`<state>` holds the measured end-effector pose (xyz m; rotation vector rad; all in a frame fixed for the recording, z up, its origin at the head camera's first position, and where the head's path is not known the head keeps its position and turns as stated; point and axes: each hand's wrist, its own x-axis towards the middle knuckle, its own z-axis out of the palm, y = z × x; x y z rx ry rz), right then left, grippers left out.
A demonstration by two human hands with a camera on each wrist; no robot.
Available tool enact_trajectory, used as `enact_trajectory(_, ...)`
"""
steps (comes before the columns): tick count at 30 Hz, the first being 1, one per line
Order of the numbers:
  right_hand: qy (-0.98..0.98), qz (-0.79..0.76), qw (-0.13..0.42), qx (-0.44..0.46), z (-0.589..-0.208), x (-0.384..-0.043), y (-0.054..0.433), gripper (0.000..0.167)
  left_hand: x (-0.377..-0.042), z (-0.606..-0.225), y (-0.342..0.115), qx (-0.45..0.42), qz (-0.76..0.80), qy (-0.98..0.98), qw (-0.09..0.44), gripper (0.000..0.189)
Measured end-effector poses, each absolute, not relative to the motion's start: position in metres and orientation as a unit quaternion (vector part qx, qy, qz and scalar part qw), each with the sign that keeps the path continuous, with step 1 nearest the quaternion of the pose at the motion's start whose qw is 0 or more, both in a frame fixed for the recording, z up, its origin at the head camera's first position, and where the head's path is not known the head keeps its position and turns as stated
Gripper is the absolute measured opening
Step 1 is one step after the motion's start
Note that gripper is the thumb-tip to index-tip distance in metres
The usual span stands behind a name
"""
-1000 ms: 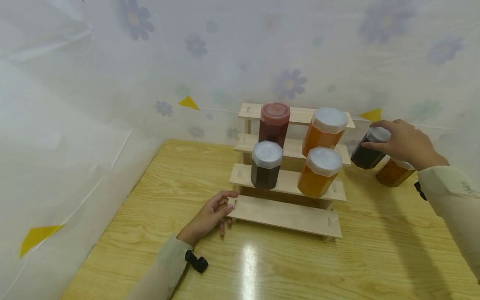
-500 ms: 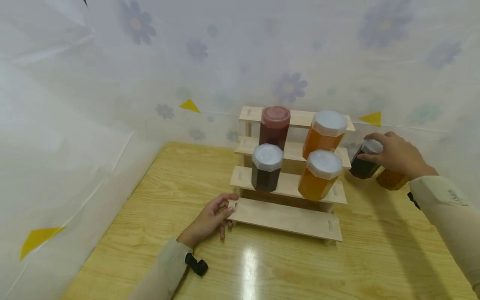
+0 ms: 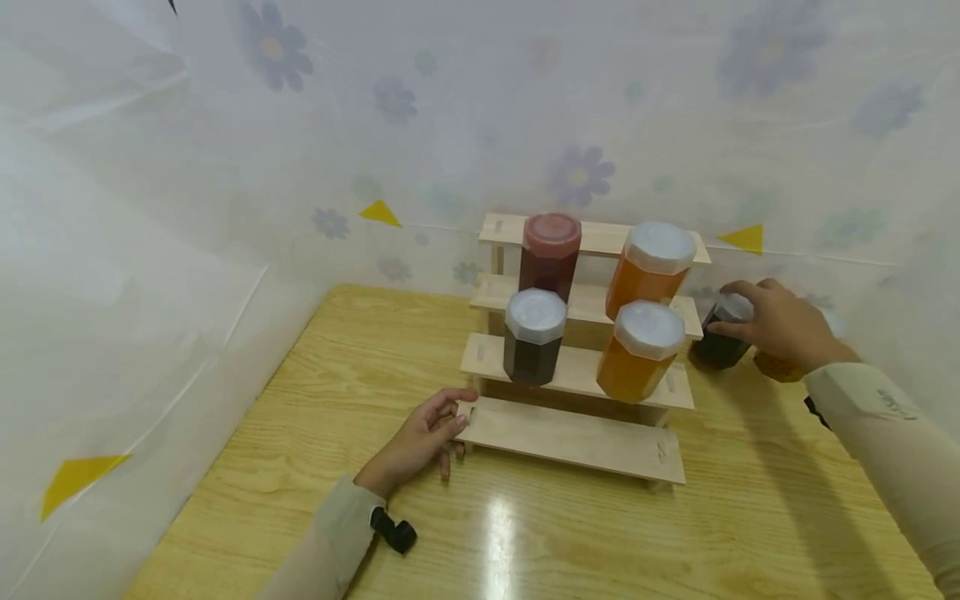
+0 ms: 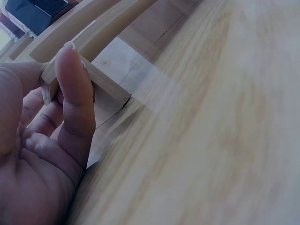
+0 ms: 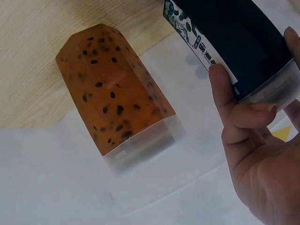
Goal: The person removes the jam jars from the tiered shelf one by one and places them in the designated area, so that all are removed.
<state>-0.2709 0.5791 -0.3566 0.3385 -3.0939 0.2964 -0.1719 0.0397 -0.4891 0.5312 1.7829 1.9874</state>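
Right hand (image 3: 786, 323) clamped round dark jar (image 5: 234, 44)
Seeded jar (image 5: 115, 91) just beside that grip; left hand (image 3: 414, 439) pinches the rack (image 3: 573, 437) end.

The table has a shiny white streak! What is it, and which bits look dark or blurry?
Head view: probably glare on the table, plus a shadow beside the right sleeve; left wrist view: dim left hand, table grain smeary at right; right wrist view: amber jar fairly sharp.
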Motion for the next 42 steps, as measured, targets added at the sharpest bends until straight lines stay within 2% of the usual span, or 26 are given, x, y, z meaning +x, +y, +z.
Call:
enact_trajectory(8,-0.989,0.099,-0.007,0.111,-0.365,-0.269,0.578,0.075,-0.171,-0.491,0.040,0.184,0.716,0.639,0.212,0.042)
enact_trajectory(19,-0.989,0.103,-0.005,0.104,-0.377,-0.271,0.582,0.085,-0.170,-0.492,0.041,0.186,0.718,0.635,0.217,0.044)
enact_trajectory(26,-0.990,0.098,0.001,0.102,-0.379,-0.274,0.584,0.079,-0.170,-0.493,0.041,0.184,0.715,0.639,0.214,0.043)
enact_trajectory(36,-0.987,0.120,-0.044,0.101,-0.385,-0.279,0.587,0.081,-0.172,-0.491,0.041,0.178,0.713,0.646,0.207,0.041)
enact_trajectory(42,-0.984,0.131,-0.039,0.110,-0.398,-0.279,0.588,0.085,-0.173,-0.490,0.040,0.178,0.713,0.645,0.209,0.041)
